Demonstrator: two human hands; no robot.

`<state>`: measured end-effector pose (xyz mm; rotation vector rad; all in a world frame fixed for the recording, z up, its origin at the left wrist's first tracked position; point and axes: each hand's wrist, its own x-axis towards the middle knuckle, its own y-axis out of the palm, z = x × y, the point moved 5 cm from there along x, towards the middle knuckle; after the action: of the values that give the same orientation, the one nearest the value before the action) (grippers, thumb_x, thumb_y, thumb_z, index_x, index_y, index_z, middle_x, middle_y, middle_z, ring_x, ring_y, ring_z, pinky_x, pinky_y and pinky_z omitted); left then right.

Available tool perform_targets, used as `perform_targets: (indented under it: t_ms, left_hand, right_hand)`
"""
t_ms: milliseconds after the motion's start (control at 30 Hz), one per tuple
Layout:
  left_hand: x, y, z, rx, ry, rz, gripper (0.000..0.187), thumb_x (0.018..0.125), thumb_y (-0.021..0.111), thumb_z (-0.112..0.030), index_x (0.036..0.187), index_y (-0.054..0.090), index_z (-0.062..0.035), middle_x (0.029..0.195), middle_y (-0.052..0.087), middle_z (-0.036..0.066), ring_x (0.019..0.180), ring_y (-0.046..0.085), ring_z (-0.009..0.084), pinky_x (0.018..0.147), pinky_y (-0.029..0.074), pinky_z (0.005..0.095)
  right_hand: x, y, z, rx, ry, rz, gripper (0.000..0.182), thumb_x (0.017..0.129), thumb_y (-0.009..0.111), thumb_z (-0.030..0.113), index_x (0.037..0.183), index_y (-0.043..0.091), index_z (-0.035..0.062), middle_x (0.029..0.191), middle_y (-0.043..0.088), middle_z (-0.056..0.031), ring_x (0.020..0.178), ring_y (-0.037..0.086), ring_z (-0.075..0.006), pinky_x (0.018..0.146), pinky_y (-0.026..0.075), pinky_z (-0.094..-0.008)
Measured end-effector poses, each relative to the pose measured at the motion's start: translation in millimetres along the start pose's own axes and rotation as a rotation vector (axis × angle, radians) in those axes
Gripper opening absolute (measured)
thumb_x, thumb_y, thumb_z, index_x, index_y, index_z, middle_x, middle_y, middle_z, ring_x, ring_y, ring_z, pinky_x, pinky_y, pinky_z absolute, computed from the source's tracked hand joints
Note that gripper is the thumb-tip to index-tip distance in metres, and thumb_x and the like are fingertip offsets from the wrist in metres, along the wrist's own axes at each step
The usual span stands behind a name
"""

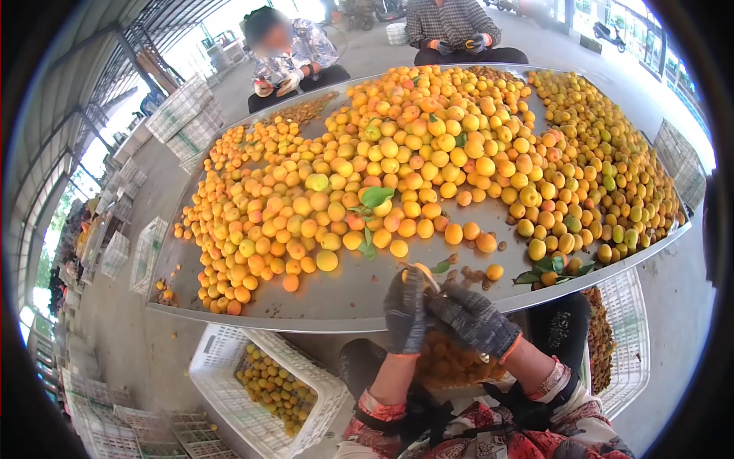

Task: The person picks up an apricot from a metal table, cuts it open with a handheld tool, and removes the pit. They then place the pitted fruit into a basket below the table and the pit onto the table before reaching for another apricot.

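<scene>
My left hand (407, 314), in a dark grey knit glove, grips an apricot (420, 271) at the table's near edge. My right hand (475, 318), gloved alike with an orange cuff, is closed close beside it. A thin pale strip shows between the two hands at the fruit; whether it is a tool or part of the apricot I cannot make out. Just beyond my fingers lie a green leaf (441, 266), brown pits (474, 274) and a single apricot (495, 271). A large heap of apricots (397, 168) covers much of the metal table (336, 294).
Below the table's left side stands a white crate (218, 382) with apricots inside. Another white crate (628, 321) holds brown pits at the right. Orange fruit halves (451, 363) lie below my hands. Two people (294, 57) sit across the table. Stacked crates (187, 122) stand left.
</scene>
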<state>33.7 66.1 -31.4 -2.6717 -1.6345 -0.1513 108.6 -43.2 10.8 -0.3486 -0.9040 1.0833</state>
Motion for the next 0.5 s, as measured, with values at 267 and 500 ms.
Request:
perform_targets:
  t_ms: [267,500]
  left_hand:
    - [-6,-5,-12,-0.204,-0.257,0.272,0.031,0.089,0.049,-0.027,0.100,0.057,0.0015,0.080,0.060,0.009,0.066,0.056,0.0143,0.058,0.046,0.0265]
    - [-16,4,9,0.024,-0.138,0.292,0.032,0.089,0.047,-0.021,0.110,0.053,0.0018,0.107,0.056,0.015,0.097,0.053,0.0227,0.084,0.043,0.0305]
  right_hand:
    - [13,-26,-32,0.396,0.230,-0.007,0.052,0.072,0.073,0.013,0.117,0.048,0.0035,0.105,0.059,-0.0061,0.094,0.056,-0.0144,0.084,0.044,-0.0285]
    - [20,-14,-17,0.174,0.312,0.066,0.052,0.071,0.073,0.012,0.115,0.048,0.0038,0.108,0.054,-0.0097,0.099,0.054,-0.0197,0.087,0.042,-0.0316]
